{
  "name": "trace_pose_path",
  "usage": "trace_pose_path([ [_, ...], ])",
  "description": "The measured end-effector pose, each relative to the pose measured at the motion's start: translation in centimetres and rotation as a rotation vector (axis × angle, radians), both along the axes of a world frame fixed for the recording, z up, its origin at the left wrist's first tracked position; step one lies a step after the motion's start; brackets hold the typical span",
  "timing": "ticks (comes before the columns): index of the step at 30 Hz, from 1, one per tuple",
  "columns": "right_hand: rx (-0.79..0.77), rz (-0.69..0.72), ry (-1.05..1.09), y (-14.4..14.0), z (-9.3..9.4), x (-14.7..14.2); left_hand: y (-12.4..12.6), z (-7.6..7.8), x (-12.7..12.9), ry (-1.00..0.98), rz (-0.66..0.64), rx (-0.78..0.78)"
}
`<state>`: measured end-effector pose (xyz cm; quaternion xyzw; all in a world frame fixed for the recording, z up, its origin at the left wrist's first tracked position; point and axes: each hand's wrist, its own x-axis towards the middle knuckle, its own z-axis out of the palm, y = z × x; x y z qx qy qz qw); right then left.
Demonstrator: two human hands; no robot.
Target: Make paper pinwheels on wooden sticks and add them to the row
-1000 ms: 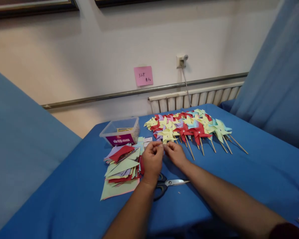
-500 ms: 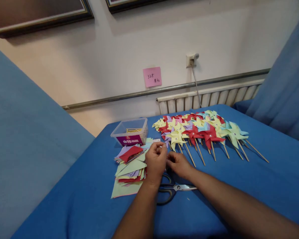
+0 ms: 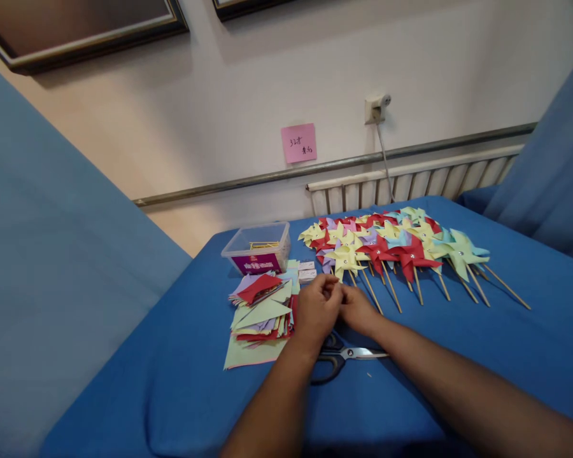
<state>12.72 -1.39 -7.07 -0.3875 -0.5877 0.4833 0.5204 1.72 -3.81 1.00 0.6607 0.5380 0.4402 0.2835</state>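
My left hand (image 3: pixel 319 306) and my right hand (image 3: pixel 358 310) meet over the table, fingertips pinched together. Whatever sits between those fingers is too small or too hidden to name. Just below them lie dark-handled scissors (image 3: pixel 347 353), blades pointing right, partly covered by my left wrist. Left of my left hand is a stack of coloured paper pieces (image 3: pixel 262 315), with a folded red piece (image 3: pixel 259 288) on top. Two small white boxes (image 3: pixel 307 275) lie just beyond my left hand. Finished paper pinwheels (image 3: pixel 413 253) on wooden sticks lie in rows beyond my right hand.
A clear plastic box (image 3: pixel 258 245) with a purple label holds thin yellow sticks behind the paper stack. Blue cloth (image 3: pixel 186 388) covers the table. At the back are a radiator (image 3: pixel 405 181), a pipe (image 3: pixel 248 182) and a plugged-in socket (image 3: pixel 375 111).
My hands have come together, the left fingers lowering toward the right ones. The small white boxes show more fully now. The whole view has shifted slightly.
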Motion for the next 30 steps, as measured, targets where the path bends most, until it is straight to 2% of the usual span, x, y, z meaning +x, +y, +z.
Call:
trace_pose_path([
  [3,-0.080,-0.005,-0.030,-0.3,0.0,-0.1,1.0,1.5,-3.8,0.001,0.161,0.045],
  [5,-0.110,-0.006,-0.045,-0.5,0.2,-0.3,2.0,2.5,-7.1,0.091,0.259,0.075],
  [7,-0.109,-0.013,-0.056,-0.6,0.4,-0.5,3.1,3.1,-10.4,0.197,0.287,0.072],
  [9,-0.112,-0.016,-0.070,-0.8,0.6,-0.5,4.0,3.3,-12.9,0.318,0.302,-0.019],
  [13,-0.101,-0.011,-0.088,-0.9,1.1,-0.3,4.4,2.5,-15.3,0.515,0.219,-0.155],
  [15,-0.096,-0.012,-0.083,-0.9,1.2,-0.1,4.3,2.1,-15.6,0.494,0.274,-0.121],
  [19,-0.088,-0.020,-0.070,-0.6,0.9,-0.1,4.6,2.3,-15.9,0.341,0.477,0.047],
  [21,-0.075,-0.023,-0.065,-0.6,0.8,-0.1,5.0,2.7,-15.6,0.174,0.570,0.105],
  [23,-0.070,-0.025,-0.066,-0.6,0.6,-0.2,5.5,3.2,-14.8,-0.050,0.610,0.138],
  [25,-0.063,-0.027,-0.064,-0.6,0.7,-0.2,5.9,3.6,-13.4,-0.293,0.565,0.129],
  [27,-0.055,-0.021,-0.049,-0.6,0.9,-0.2,6.1,3.9,-11.3,-0.559,0.444,0.084],
  [30,-0.049,-0.022,-0.007,-0.7,1.6,0.0,6.2,3.7,-7.7,-0.827,0.260,-0.019],
])
